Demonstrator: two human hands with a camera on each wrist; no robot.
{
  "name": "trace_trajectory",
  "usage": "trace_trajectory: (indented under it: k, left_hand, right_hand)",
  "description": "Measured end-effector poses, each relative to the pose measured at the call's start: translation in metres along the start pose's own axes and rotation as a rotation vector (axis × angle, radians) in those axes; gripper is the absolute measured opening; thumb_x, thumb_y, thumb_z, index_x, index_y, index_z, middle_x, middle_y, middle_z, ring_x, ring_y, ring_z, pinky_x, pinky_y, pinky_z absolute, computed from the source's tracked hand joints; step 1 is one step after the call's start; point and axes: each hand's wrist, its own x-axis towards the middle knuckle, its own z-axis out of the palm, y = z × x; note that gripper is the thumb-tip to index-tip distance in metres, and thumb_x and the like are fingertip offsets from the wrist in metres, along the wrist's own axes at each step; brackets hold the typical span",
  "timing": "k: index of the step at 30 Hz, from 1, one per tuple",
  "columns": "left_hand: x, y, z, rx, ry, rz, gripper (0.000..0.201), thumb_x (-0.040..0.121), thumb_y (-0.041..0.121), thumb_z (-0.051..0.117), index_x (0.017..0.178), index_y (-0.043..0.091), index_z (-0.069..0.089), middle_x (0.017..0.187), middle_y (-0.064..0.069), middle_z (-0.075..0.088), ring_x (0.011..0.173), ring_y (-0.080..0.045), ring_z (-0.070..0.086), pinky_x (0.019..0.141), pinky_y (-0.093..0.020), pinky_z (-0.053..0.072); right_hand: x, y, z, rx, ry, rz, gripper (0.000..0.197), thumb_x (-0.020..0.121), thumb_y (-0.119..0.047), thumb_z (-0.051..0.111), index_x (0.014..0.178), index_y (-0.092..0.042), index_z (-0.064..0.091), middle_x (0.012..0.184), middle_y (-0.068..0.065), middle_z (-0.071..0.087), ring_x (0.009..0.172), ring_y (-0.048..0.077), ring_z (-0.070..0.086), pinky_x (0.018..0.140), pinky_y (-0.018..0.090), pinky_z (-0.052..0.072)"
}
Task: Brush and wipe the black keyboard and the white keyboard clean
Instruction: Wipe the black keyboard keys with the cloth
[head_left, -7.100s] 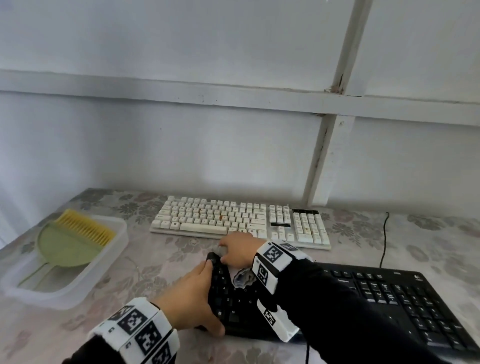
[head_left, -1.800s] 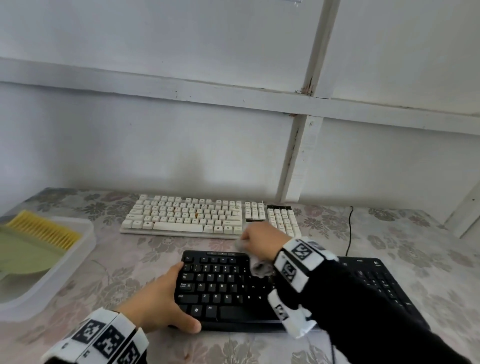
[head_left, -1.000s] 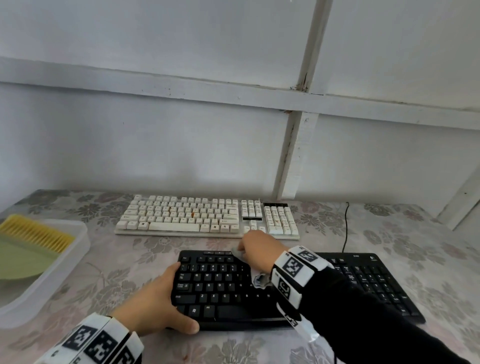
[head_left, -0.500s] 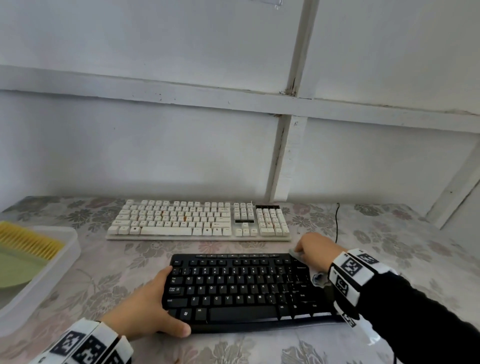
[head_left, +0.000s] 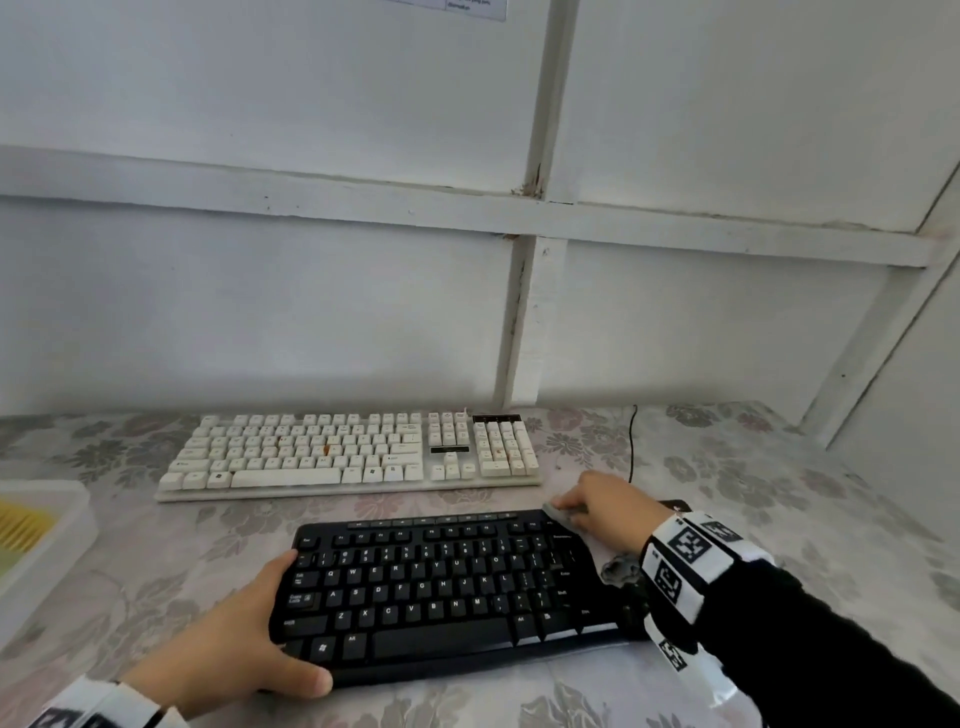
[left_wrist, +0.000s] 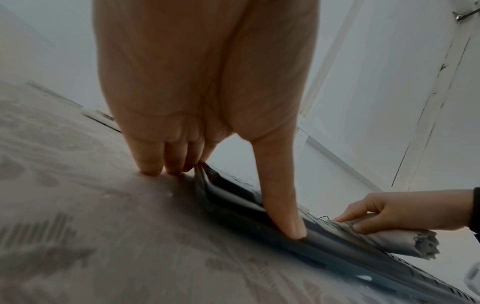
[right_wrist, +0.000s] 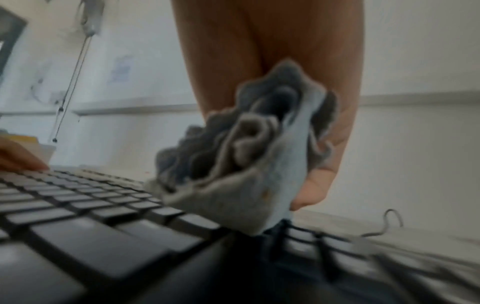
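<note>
The black keyboard (head_left: 441, 587) lies near me on the floral table, with the white keyboard (head_left: 353, 452) behind it by the wall. My left hand (head_left: 275, 618) holds the black keyboard's left end, thumb (left_wrist: 285, 216) along the front edge and fingertips (left_wrist: 153, 166) on the table at its side. My right hand (head_left: 576, 506) grips a bunched grey cloth (head_left: 563, 515) and presses it onto the top row at the right end of the main key block. In the right wrist view the cloth (right_wrist: 246, 164) sits on the black keys (right_wrist: 78, 205). My right forearm hides the number pad.
A clear plastic tray (head_left: 62, 530) at the left edge holds a yellow brush (head_left: 21, 522). A black cable (head_left: 632, 441) runs up to the wall behind the right hand. The white wall stands directly behind the white keyboard. The floral tablecloth (head_left: 779, 493) stretches off to the right.
My right hand has slid the cloth rightward along the black keyboard's upper rows, from the left end to the right end of the main keys. The left hand has kept its hold.
</note>
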Motion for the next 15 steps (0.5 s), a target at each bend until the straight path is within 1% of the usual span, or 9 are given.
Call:
trace_trajectory:
  k: [1,2,4,6,7,9,12,14,15]
  left_hand:
    - [-0.001,0.001,0.0,0.009,-0.006,0.0,0.136,0.033,0.042,0.093,0.142,0.032,0.013,0.112,0.027,0.045,0.099,0.008,0.047,0.073,-0.006,0.036]
    - [0.0,0.002,0.0,0.012,-0.002,-0.004,0.138,0.03,0.043,0.093,0.142,0.032,0.014,0.11,0.028,0.044,0.097,0.008,0.047,0.072,-0.006,0.035]
    - [-0.002,0.005,0.0,0.018,0.001,-0.011,0.136,0.028,0.045,0.093,0.138,0.036,0.014,0.106,0.028,0.043,0.093,0.008,0.046,0.07,-0.005,0.034]
    - [-0.002,0.004,-0.001,0.027,-0.012,-0.012,0.146,0.007,0.059,0.085,0.133,0.04,0.015,0.108,0.028,0.045,0.096,0.007,0.048,0.072,-0.007,0.035]
    - [-0.001,0.002,-0.001,0.033,-0.014,-0.01,0.15,0.002,0.062,0.082,0.135,0.039,0.016,0.11,0.027,0.046,0.099,0.005,0.049,0.075,-0.009,0.037]
    - [-0.001,-0.001,0.0,0.038,-0.018,-0.005,0.155,0.003,0.06,0.085,0.139,0.036,0.015,0.112,0.026,0.046,0.102,0.003,0.05,0.078,-0.012,0.038]
    - [0.002,-0.004,0.001,0.032,-0.005,-0.004,0.141,0.024,0.043,0.089,0.143,0.034,0.013,0.11,0.027,0.045,0.103,0.0,0.05,0.077,-0.013,0.037]
    - [0.003,-0.006,0.001,0.041,0.0,-0.019,0.138,0.028,0.041,0.088,0.144,0.034,0.013,0.112,0.026,0.046,0.105,-0.002,0.051,0.082,-0.017,0.039]
    - [0.003,-0.007,0.0,0.047,-0.002,-0.019,0.14,0.026,0.042,0.089,0.143,0.035,0.013,0.112,0.025,0.046,0.106,-0.002,0.051,0.082,-0.017,0.039]
  right_hand:
    - [-0.001,0.009,0.0,-0.001,-0.002,0.018,0.035,0.096,-0.014,0.046,0.129,-0.017,0.058,0.118,0.0,0.06,0.105,0.016,0.057,0.09,0.017,0.035]
    - [-0.002,0.018,0.0,-0.006,-0.001,0.037,0.036,0.096,-0.012,0.047,0.13,-0.017,0.057,0.115,-0.002,0.06,0.105,0.017,0.057,0.088,0.016,0.035]
    - [-0.003,0.034,0.0,0.005,0.02,0.068,0.036,0.095,-0.01,0.048,0.129,-0.017,0.057,0.12,0.002,0.062,0.11,0.02,0.057,0.089,0.019,0.038]
    - [-0.004,0.049,0.001,0.032,0.055,0.11,0.033,0.096,-0.012,0.049,0.127,-0.015,0.059,0.123,0.003,0.062,0.11,0.019,0.058,0.091,0.02,0.039]
    - [-0.004,0.056,0.001,0.052,0.071,0.135,0.032,0.095,-0.013,0.05,0.126,-0.013,0.06,0.121,0.004,0.063,0.109,0.018,0.059,0.091,0.02,0.039]
    - [-0.005,0.07,0.001,0.075,0.083,0.188,0.03,0.095,-0.015,0.051,0.121,-0.005,0.062,0.121,0.008,0.064,0.111,0.022,0.06,0.092,0.024,0.042]
    - [-0.008,0.089,-0.005,0.07,0.063,0.292,0.03,0.096,-0.017,0.05,0.115,0.002,0.063,0.12,0.017,0.063,0.111,0.028,0.059,0.082,0.027,0.044]
    - [-0.008,0.097,-0.014,0.045,0.029,0.35,0.03,0.096,-0.018,0.05,0.114,0.0,0.064,0.117,0.018,0.064,0.095,0.023,0.066,0.072,0.025,0.039]
    - [-0.008,0.097,-0.019,0.026,0.009,0.361,0.03,0.095,-0.018,0.05,0.114,-0.001,0.065,0.116,0.017,0.065,0.087,0.02,0.064,0.07,0.021,0.036]
